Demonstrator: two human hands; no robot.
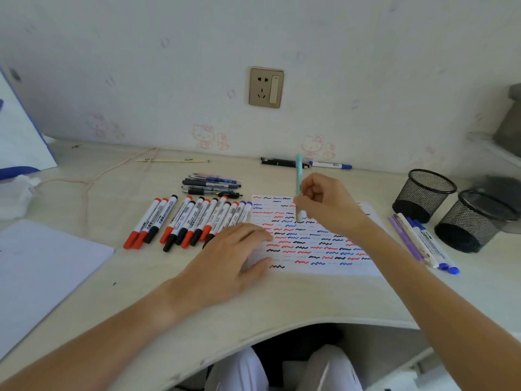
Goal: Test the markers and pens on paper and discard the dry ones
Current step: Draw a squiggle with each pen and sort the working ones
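A white test sheet (315,266) covered with red, blue and black squiggles lies mid-desk. My right hand (327,204) grips a light teal pen (298,176) held upright, its tip down on the sheet's upper part. My left hand (236,249) lies flat with straight fingers on the sheet's left edge. Left of the paper sits a row of several capped markers (186,221) with red, black and blue caps. Several pens (211,186) are stacked behind that row. A few pens and blue-capped markers (423,244) lie right of the sheet.
Two black mesh pen cups (423,193) (473,221) stand at the right. More pens (307,164) lie along the wall by a pencil (172,160). Blank paper (42,263) covers the left desk, near a cord (93,179) and tissue (14,196). The desk's front edge curves inward.
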